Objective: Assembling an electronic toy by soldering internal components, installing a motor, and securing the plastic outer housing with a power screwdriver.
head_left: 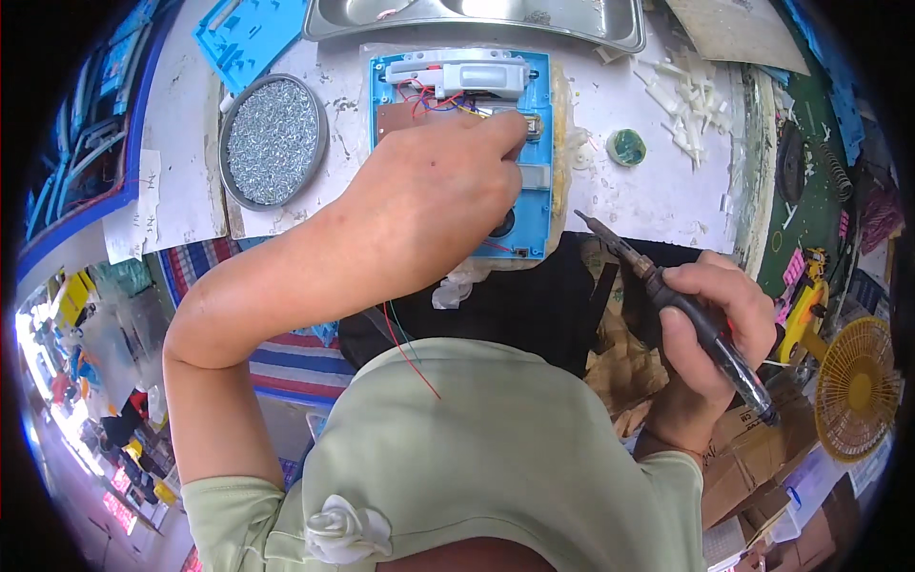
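**Blue housing open on the bench, one hand in it, one on the tool**

So the blue plastic housing (540, 224) sits on the worktop (667, 205), straight ahead of the person, open side up. There's a grey plastic part (484, 78) across its far end, with thin red wires (416, 93) and a brown board (392, 119) just below that.

The left hand (434, 176) is over the middle, fingertips down by the right edge. Can't tell if that grip is pinching anything, since the hand blocks the view.

The right hand's (739, 300) grip is wrapped around a dark pen-shaped tool (691, 319), pointy end up and left, just off the housing's near right corner.

Further out: a round dish (320, 143) full of small shiny metal bits (272, 143) to the left, a small green round thing (626, 148) and scattered white plastic pieces (688, 107) to the right, a metal tray (620, 38) behind. Yellow fan (858, 386) way off right.
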{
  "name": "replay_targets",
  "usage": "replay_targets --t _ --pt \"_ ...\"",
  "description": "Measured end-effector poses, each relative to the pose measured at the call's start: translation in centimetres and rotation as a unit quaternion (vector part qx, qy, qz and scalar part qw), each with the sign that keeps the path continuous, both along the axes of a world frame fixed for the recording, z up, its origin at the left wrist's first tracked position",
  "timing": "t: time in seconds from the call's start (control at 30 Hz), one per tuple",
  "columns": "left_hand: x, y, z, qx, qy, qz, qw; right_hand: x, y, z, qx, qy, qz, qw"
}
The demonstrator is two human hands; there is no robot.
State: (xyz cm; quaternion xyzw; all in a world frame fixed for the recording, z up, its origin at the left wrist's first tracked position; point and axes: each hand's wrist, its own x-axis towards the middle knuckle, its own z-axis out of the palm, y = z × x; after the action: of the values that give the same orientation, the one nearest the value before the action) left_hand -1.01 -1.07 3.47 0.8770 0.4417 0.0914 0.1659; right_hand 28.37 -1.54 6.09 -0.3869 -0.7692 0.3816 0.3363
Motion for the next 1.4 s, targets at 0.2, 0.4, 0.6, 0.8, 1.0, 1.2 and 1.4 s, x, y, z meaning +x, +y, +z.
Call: replay_targets --t 0.2,0.4,0.6,0.8,1.0,1.2,1.4 --pt "0.0 -0.1 -0.1 0.007 -0.020 0.002 1.000 0.1 0.1 -0.2 -0.003 0.003 -0.005 1.000" --pt "-1.0 -1.5 -0.4 0.011 -0.145 0.041 0.988 0.7 0.1 -0.7 0.003 0.024 -0.018 1.000" --pt "-0.8 -2.6 -1.8 0.050 -0.112 0.019 0.992 0.4 0.2 -1.0 0.004 0.026 -0.019 0.999" --pt "0.0 -4.0 -2.3 0.076 -0.108 0.085 0.988 0.7 0.2 -1.1 0.002 0.028 -0.021 0.999" --pt "0.0 -4.5 -2.1 0.063 -0.155 0.152 0.974 1.3 0.0 -1.1 -0.007 0.013 -0.026 1.000" --pt "-2.6 -4.5 -3.2 0.138 -0.175 0.179 0.958 3.3 -0.8 -1.6 -0.057 0.067 -0.121 0.989" --pt "-2.6 -3.2 -3.0 0.125 -0.137 0.059 0.981 7.8 -0.7 -2.8 -0.056 0.223 -0.226 0.947"
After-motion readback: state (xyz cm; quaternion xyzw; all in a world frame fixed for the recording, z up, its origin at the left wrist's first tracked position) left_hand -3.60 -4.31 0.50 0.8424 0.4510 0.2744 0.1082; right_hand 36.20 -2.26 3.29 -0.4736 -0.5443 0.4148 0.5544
